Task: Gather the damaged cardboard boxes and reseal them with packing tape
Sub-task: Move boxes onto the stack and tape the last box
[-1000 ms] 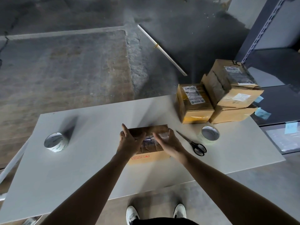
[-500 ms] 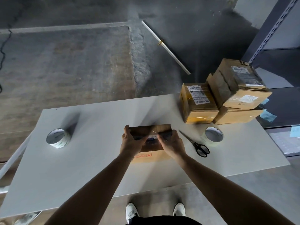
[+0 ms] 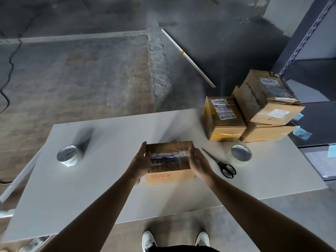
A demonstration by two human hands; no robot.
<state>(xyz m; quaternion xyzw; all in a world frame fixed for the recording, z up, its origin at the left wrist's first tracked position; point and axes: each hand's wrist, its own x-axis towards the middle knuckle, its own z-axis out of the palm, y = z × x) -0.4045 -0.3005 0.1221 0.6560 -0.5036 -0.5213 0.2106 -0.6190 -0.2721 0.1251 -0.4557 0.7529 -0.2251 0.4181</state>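
On table (image 3: 109, 179), maybe four boxes (image 3: 170, 160) (image 3: 224, 120) (image 3: 269, 99) (image 3: 267, 132), two tape rolls (image 3: 70, 155) (image 3: 241, 155)

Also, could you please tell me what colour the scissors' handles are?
The scissors have black handles, clearest in the head view.

Cracked concrete floor (image 3: 72, 79), grey shelving (image 3: 312, 42)
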